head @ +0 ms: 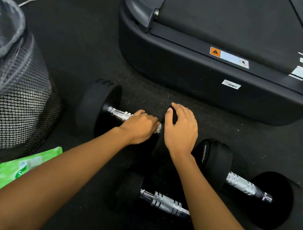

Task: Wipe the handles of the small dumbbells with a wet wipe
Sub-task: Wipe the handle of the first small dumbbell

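The left hand is curled down round the knurled chrome handle of the far dumbbell, at the handle's right end. No wet wipe shows under the fingers, so I cannot tell whether one is there. Just right of it, the right hand cups the right head, thumb on one side and fingers bent over the rim.

The dumbbell looks heavy and rigid, and its round heads would let it roll on the rubber floor, so bracing a head while rubbing the bar makes sense. The knurling should grip and may snag a thin wipe.

Two more dumbbells lie nearer: one near centre, one to the right. A green wipe pack lies near left beside a mesh bin; a treadmill stands beyond.
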A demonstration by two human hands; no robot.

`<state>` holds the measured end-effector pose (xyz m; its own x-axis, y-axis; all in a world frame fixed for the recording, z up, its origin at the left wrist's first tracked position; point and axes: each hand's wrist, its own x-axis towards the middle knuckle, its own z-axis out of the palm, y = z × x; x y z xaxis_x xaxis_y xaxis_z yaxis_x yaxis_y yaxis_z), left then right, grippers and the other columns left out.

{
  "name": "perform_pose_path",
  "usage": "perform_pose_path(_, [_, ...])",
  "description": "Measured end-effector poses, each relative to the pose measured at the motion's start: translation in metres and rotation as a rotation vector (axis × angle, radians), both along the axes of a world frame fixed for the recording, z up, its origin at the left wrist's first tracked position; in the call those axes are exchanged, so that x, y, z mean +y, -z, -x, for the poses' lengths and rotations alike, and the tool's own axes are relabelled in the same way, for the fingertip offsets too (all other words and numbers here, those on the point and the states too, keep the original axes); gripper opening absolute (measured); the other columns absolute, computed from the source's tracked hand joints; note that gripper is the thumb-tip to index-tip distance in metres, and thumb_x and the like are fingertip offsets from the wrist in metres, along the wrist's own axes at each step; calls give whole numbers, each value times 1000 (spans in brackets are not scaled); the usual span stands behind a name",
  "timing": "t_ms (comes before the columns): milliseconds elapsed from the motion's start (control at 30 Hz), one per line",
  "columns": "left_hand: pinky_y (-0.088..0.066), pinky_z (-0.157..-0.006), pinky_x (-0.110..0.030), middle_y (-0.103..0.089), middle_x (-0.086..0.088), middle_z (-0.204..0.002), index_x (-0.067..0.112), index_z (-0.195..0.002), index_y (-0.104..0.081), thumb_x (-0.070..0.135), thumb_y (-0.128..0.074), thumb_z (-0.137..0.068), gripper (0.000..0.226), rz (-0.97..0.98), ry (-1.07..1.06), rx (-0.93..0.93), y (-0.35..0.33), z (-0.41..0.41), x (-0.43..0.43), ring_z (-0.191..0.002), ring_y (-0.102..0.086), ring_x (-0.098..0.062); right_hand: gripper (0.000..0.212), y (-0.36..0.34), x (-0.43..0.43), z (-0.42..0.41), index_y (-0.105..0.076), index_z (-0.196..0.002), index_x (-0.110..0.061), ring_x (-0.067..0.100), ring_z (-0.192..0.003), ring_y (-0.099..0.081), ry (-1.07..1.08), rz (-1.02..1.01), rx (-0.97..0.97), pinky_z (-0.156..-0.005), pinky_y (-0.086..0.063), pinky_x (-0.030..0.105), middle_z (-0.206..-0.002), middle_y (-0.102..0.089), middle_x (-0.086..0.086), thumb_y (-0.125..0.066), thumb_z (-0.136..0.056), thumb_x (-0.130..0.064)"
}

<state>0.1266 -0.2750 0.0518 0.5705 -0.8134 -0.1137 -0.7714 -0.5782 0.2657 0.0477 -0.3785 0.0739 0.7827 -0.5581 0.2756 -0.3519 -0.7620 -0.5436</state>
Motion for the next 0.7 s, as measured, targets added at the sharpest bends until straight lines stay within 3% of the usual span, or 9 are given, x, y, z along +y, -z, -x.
perform_pose_path(133, [-9, -111, -25, -57, -1, -126, 12, -126, -51, 34, -32, -99, 40, 163, 121, -19, 8, -2, 24, -120, -49, -14, 36, 0, 0, 0, -60, -122, -17, 16, -125, -47, 1, -4, 8, -107, -36, 39, -125, -60, -1, -41, -96, -33])
perform_pose_path(200, [-7, -111, -24, -57, -1, -127, 12, -128, -51, 43, -31, -95, 50, 217, 149, -52, 11, -4, 34, -121, -49, -13, 37, 1, 0, 0, -60, -122, -16, 16, -124, -48, 2, 0, 4, -106, -36, 40, -124, -61, -1, -41, -96, -33])
perform_pose_path(267, [-14, -110, -25, -62, -3, -118, 10, -120, -57, 45, -35, -90, 52, 269, 151, -76, 11, -4, 35, -113, -55, -17, 39, 1, 1, 0, -61, -121, -16, 17, -123, -48, 3, 2, -3, -105, -37, 39, -123, -62, -1, -39, -95, -35])
perform_pose_path(367, [-23, -107, -29, -62, -7, -109, 6, -111, -59, 25, -64, -82, 35, 334, 180, -126, 12, 2, 26, -104, -58, -24, 39, 0, 1, 0, -61, -121, -16, 17, -124, -48, 7, 4, -7, -106, -37, 39, -123, -62, -1, -38, -95, -35])
perform_pose_path(433, [-28, -105, -31, -62, -9, -108, 6, -108, -59, 16, -73, -75, 37, 334, 186, -170, 12, 6, 23, -101, -59, -25, 37, 0, 0, 0, -61, -121, -16, 16, -124, -48, 6, -1, -6, -106, -36, 39, -123, -62, -1, -41, -96, -33])
perform_pose_path(633, [-41, -98, -33, -60, -8, -113, 8, -105, -59, 12, -72, -76, 32, 336, 277, -148, 9, -5, 38, -104, -56, -21, 36, 2, -1, -1, -61, -120, -16, 16, -122, -49, 5, -4, -12, -104, -39, 40, -122, -62, -1, -41, -95, -34])
perform_pose_path(700, [-36, -101, -27, -58, -4, -120, 11, -110, -58, 18, -68, -81, 31, 336, 244, -106, 8, -12, 47, -111, -53, -16, 38, 3, -1, -1, -61, -120, -16, 16, -123, -49, 2, -6, -11, -104, -39, 41, -122, -62, -1, -40, -95, -35])
